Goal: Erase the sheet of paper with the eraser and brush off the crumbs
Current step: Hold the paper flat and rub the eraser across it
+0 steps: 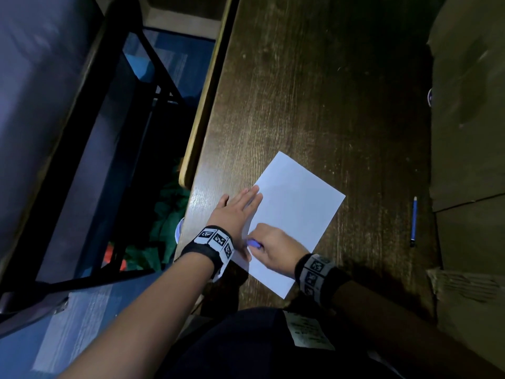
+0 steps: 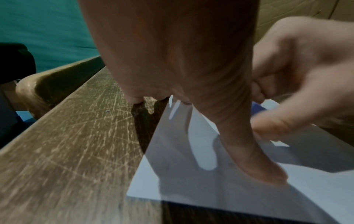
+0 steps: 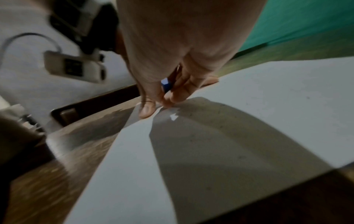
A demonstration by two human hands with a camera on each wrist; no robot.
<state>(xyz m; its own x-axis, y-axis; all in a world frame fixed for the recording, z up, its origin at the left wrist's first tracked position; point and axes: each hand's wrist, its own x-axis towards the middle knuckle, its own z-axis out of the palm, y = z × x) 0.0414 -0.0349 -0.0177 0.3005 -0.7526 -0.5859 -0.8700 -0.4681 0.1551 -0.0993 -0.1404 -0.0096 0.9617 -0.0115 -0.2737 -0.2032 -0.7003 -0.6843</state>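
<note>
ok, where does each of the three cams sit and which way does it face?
Head: worn on the head, looking down at the wooden desk, sheet of paper and pencil; both forearms and hands show.
Left wrist: along the left hand, flat on the paper's edge.
Right wrist: along the right hand, which pinches the blue eraser.
Shared: all three show the paper; the left wrist view also catches the right hand.

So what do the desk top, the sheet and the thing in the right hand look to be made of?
Desk top: apparently wood or wood-look laminate, brown, grain lines, worn finish with many fine scratches.
Sheet: thin white matte paper, lying flat.
Eraser pinched by the right hand: blue, smooth, probably rubber or vinyl; mostly hidden.
</note>
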